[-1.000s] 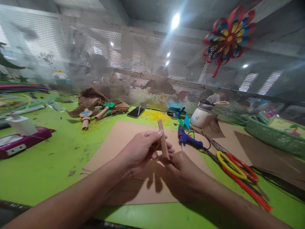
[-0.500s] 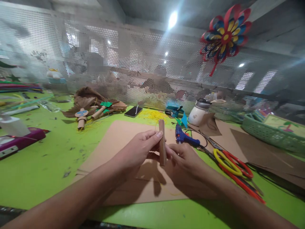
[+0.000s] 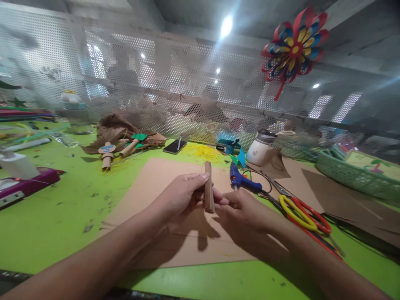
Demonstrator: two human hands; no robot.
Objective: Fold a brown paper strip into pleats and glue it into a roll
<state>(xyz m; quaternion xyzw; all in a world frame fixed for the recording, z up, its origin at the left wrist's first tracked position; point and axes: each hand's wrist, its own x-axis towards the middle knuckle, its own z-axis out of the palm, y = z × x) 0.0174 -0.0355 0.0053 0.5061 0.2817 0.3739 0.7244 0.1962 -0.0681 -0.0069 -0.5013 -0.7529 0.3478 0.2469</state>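
Observation:
My left hand is closed around a narrow piece of folded brown paper, its layers showing at the lower end. The thumb presses on the near face and the other fingers curl behind. Just right of the paper, my right hand has its fingers pinched together close to the left fingertips; what they hold, if anything, is too small to make out. Both hands are above a large sheet of brown paper, where their shadows fall.
On the green table, a blue glue gun and scissors lie to the right. Yellow raffia-like strands and a phone are behind the sheet. Paper figures, a purple power strip, and a green basket stand around.
The folded paper has shifted slightly left and tilted, showing more of its layered end. My right fingertips are now a little apart from it.

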